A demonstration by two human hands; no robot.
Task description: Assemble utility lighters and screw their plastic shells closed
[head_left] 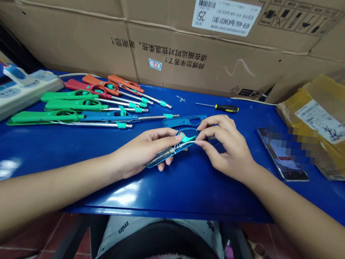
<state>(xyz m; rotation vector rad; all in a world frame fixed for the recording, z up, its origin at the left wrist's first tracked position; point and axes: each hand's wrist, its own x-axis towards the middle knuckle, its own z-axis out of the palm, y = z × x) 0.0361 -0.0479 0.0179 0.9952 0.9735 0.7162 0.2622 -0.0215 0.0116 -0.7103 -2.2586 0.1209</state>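
Observation:
My left hand (145, 149) is closed around the opened blue casing half of a gas lighter (153, 164). Inside that casing lie a dark see-through fuel tank (160, 156) and a teal trigger (187, 139), with my left thumb against the trigger. A thin white wire (185, 144) runs along the casing to the fingertips of my right hand (225, 146), which pinch it at the casing's front end. Something small and dark shows by those fingertips, too hidden to name. Just behind my hands, the blue casing cover (181, 122) lies loose on the table.
Several gas lighters (78, 105) in green, red, orange and blue lie at the left, beside a white power strip (17, 91). A screwdriver (224, 108) lies behind my right hand. A phone (281, 156) and a taped carton (325, 122) are at the right. A large cardboard box (171, 33) stands behind the blue table (184, 193).

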